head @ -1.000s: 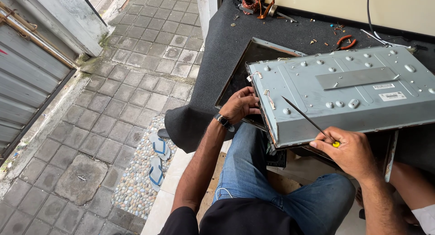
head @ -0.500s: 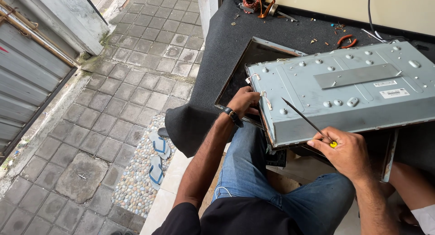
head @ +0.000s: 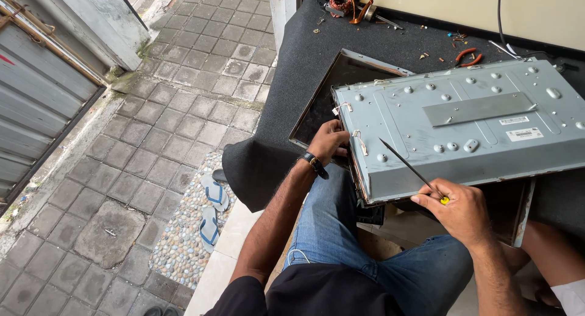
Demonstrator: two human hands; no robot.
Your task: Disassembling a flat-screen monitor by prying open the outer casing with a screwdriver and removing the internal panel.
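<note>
Grey metal panel point(head: 463, 127), yellow-tipped screwdriver point(head: 414, 170), black mat point(head: 317, 60)

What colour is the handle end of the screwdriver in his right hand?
Yellow: the screwdriver handle shows at the right hand, seen in the head view.

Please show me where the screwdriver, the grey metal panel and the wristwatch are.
screwdriver point(head: 407, 165), head view, middle of its thin shaft.
grey metal panel point(head: 487, 139), head view, flat top surface.
wristwatch point(head: 314, 164), head view, band on the left wrist.

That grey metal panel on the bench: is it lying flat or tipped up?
Tipped up. The grey metal panel has its left end raised off the dark frame beneath, where the left hand grips it; the right hand holds a screwdriver.
</note>
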